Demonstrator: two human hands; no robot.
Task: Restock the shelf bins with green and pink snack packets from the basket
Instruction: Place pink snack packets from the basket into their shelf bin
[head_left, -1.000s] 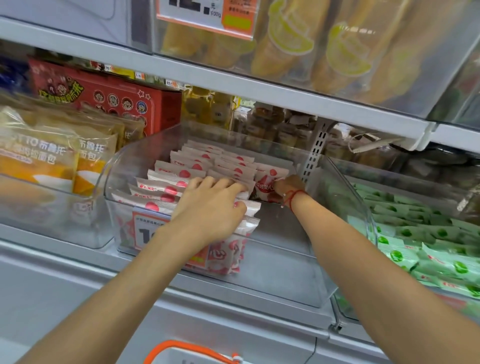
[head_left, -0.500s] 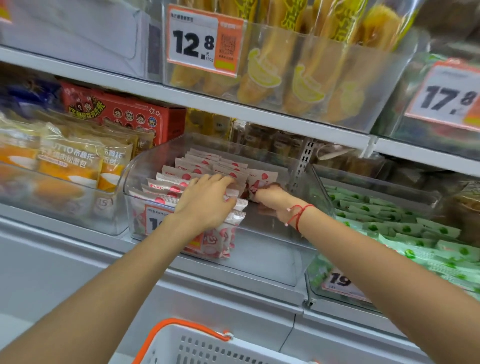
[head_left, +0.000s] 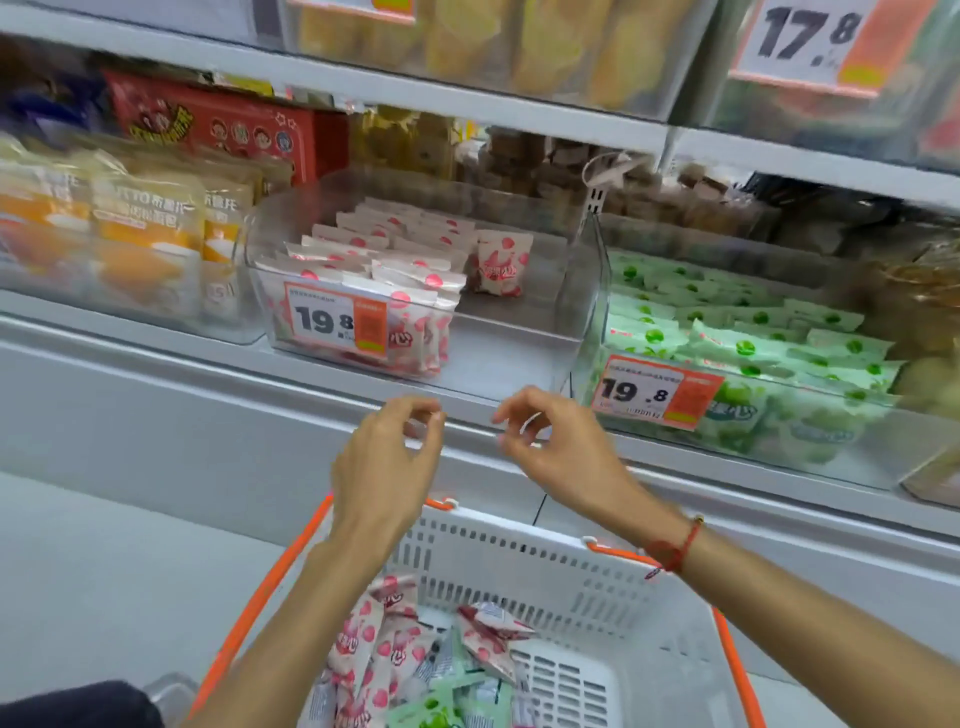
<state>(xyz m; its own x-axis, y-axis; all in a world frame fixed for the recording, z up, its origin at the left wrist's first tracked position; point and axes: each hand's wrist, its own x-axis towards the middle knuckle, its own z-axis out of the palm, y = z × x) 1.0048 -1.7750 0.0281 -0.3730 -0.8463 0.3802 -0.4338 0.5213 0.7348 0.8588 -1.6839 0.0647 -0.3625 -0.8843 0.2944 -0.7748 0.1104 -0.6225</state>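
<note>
Both hands hung in the air in front of the shelf edge (head_left: 260, 358), above the white basket (head_left: 613, 597) with orange handles. The left hand (head_left: 387, 467) had its fingers (head_left: 415, 410) loosely curled with nothing between them; the right hand (head_left: 556, 452), a red string on its wrist, was likewise loosely curled and held nothing. Pink packets (head_left: 374, 639) and a few green packets (head_left: 447, 706) lay heaped in the basket. On the shelf, a clear bin (head_left: 576, 291) held rows of pink packets on its left side, with one packet (head_left: 501, 262) standing upright alone further right. Just beside it, the right-hand bin (head_left: 592, 358) was filled with green packets (head_left: 737, 343). Each bin carried a 19.8 price tag (head_left: 335, 322).
</note>
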